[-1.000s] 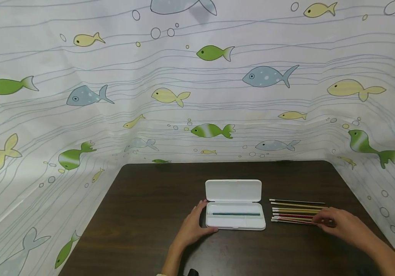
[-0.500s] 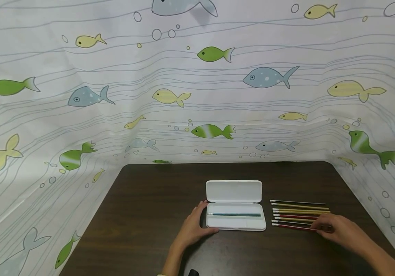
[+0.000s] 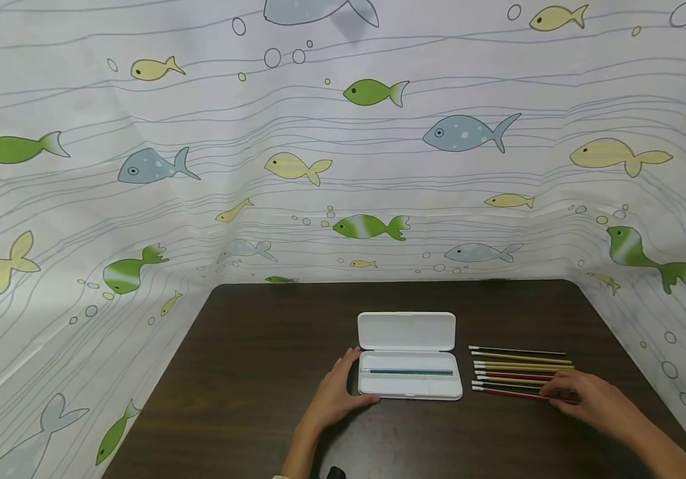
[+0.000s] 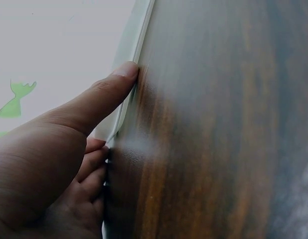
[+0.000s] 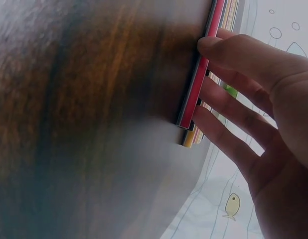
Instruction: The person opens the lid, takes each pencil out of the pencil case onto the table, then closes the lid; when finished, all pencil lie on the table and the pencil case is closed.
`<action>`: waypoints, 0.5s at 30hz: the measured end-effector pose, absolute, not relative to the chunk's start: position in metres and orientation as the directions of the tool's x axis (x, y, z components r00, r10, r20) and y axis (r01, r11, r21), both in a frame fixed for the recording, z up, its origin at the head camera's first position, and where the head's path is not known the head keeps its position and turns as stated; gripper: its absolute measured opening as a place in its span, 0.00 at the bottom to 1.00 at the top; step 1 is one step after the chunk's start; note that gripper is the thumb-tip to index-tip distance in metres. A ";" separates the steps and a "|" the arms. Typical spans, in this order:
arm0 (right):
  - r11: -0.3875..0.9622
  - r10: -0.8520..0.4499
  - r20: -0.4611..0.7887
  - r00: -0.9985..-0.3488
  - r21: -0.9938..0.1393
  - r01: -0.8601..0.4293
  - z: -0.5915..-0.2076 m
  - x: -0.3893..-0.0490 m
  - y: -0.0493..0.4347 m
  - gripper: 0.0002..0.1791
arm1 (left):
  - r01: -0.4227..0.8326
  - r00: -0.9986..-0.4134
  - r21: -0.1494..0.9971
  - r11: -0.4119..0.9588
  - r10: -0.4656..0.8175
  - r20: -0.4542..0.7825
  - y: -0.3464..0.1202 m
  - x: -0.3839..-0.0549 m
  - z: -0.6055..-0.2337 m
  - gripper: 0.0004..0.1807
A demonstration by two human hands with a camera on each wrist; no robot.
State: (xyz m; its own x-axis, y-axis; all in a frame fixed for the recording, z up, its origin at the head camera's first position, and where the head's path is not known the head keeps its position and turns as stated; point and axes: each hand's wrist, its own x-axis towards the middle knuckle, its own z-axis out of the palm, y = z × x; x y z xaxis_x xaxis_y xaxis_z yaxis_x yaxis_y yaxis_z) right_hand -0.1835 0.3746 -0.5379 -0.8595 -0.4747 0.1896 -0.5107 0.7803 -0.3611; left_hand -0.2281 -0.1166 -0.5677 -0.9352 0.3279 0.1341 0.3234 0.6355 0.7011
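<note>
In the head view an open white pencil case (image 3: 410,389) lies on the dark table, its lid (image 3: 406,330) tilted up behind. One teal pencil (image 3: 411,372) lies inside. My left hand (image 3: 333,392) holds the case's left end, thumb at the front edge and fingers along the side; the left wrist view shows the thumb (image 4: 106,97) against the rim. To the right, my right hand (image 3: 585,399) pinches a red pencil (image 3: 507,393), nearest in a row of several pencils (image 3: 519,366). In the right wrist view the thumb presses on that red pencil (image 5: 198,89).
The dark wooden table (image 3: 259,346) carries the case and the pencils. A white cloth (image 3: 223,106) printed with fish hangs behind and along both sides. A small black object (image 3: 335,473) shows at the bottom edge, beside the left forearm.
My right hand has moved slightly nearer and drawn the red pencil a little apart from the row. The left hand and the case have stayed in place.
</note>
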 end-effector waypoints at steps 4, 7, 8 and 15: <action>0.784 -0.473 0.170 -0.864 -0.365 -0.501 -0.537 -0.184 0.375 0.15 | 0.327 -0.934 0.701 0.634 0.328 0.139 -0.117 -0.228 -0.567 0.51; 0.797 -0.461 0.143 -0.876 -0.366 -0.480 -0.534 -0.184 0.375 0.14 | 0.333 -0.933 0.700 0.631 0.330 0.146 -0.116 -0.228 -0.567 0.51; 0.807 -0.448 0.127 -0.885 -0.369 -0.461 -0.531 -0.183 0.376 0.14 | 0.334 -0.932 0.700 0.632 0.332 0.145 -0.116 -0.228 -0.567 0.51; 0.849 -0.385 0.152 -0.910 -0.328 -0.414 -0.500 -0.188 0.381 0.15 | 0.339 -0.931 0.692 0.637 0.334 0.148 -0.117 -0.229 -0.569 0.51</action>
State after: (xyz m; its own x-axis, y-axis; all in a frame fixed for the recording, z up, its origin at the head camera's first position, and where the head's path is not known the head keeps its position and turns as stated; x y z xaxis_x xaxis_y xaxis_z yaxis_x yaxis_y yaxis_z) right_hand -0.1882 0.3811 -0.5004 -0.9102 -0.3851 0.1523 -0.4142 0.8492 -0.3277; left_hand -0.2287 -0.1168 -0.5691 -0.9307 0.3345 0.1480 0.3390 0.6370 0.6924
